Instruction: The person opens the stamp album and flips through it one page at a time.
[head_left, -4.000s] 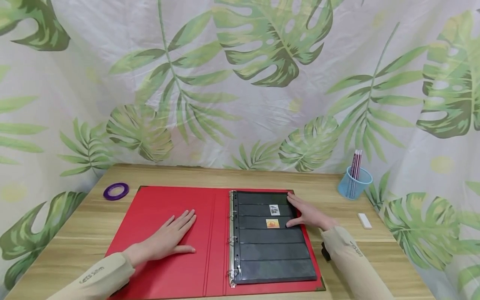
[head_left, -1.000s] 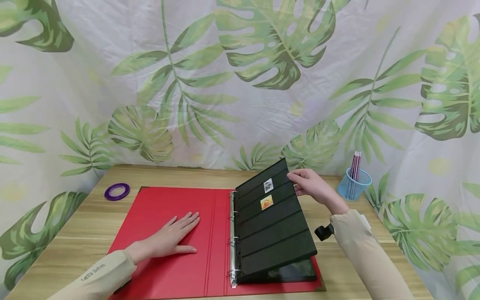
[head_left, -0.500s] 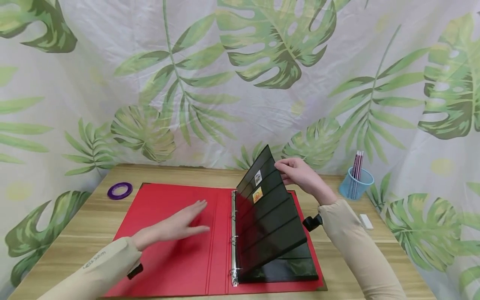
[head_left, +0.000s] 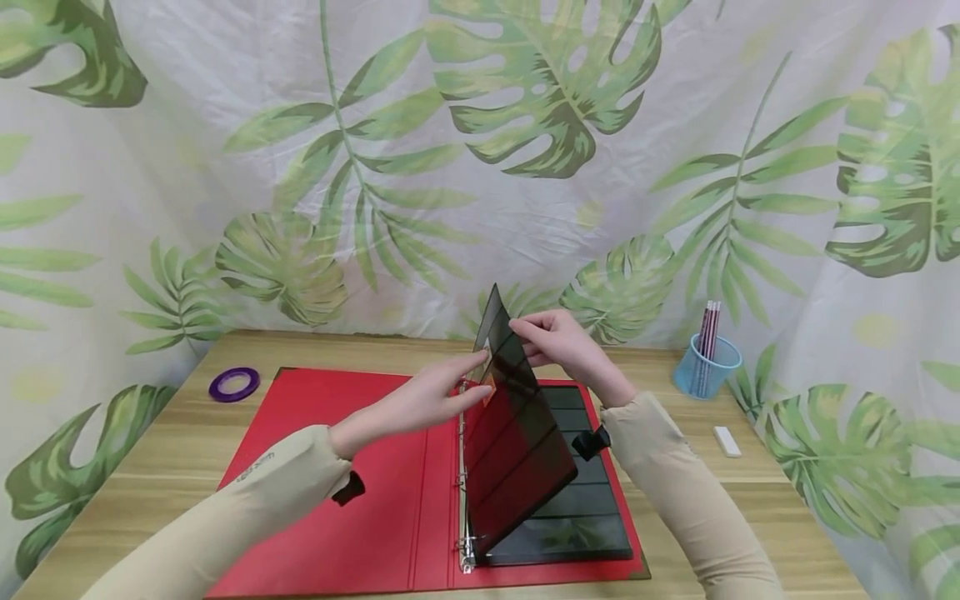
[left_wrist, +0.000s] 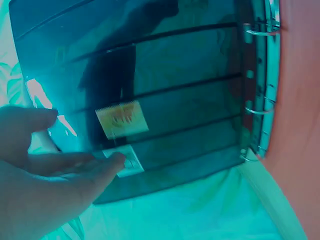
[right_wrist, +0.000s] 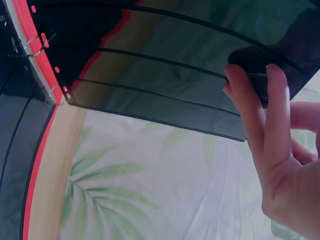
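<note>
A red ring binder [head_left: 382, 542] lies unfolded on the table, its metal rings along the middle. My right hand [head_left: 566, 343] pinches the outer edge of a black stamp page [head_left: 521, 458], which stands steeply raised on the rings. The left hand [head_left: 423, 398] reaches over to the page's front face with fingers extended. In the left wrist view, one fingertip overlaps a pale stamp [left_wrist: 132, 167] beside an orange-yellow stamp [left_wrist: 122, 120]; whether it presses is unclear. Seen from the right wrist, several fingers lie against the page's back [right_wrist: 175, 90]. Under it rests another black page [head_left: 592, 508].
A purple tape roll [head_left: 215, 386] lies at the back left. At the back right stands a blue mesh cup [head_left: 722, 371] with several pencils [head_left: 710, 325]. A white eraser-like block [head_left: 727, 442] lies right of the binder. A leaf-patterned cloth [head_left: 420, 208] hangs behind the table.
My right hand has lifted the page from lying flat and swung it leftward. The left hand has risen from the red cover and moved right to the page.
</note>
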